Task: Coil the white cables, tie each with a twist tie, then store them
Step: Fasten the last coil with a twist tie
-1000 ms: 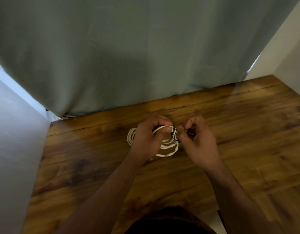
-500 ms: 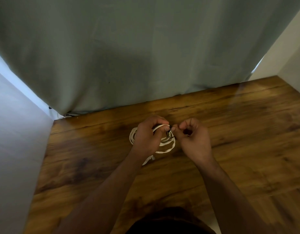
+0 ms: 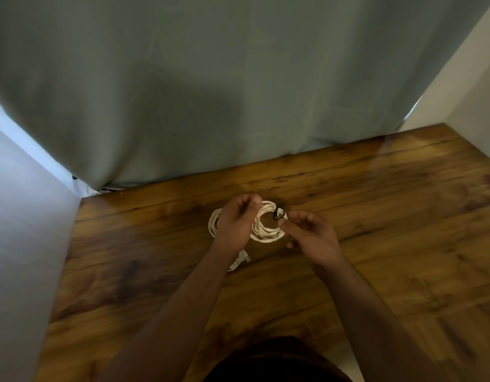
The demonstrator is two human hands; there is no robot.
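Note:
A white cable (image 3: 266, 232) lies coiled in a ring on the wooden table (image 3: 376, 216). A dark twist tie (image 3: 279, 214) is looped around the coil's far right side. My left hand (image 3: 235, 224) rests over the left half of the coil, its fingers pinching the strands near the top. My right hand (image 3: 311, 235) sits just right of the coil, thumb and fingertips at the twist tie. One loose cable end (image 3: 239, 261) sticks out toward me beneath my left wrist.
A grey-green curtain (image 3: 210, 92) hangs along the table's far edge. A pale wall (image 3: 20, 244) bounds the table on the left, and white walls (image 3: 470, 86) close the right corner.
My hands have drawn slightly apart. The tie now shows as a loop on the coil, and my right fingers have loosened around it.

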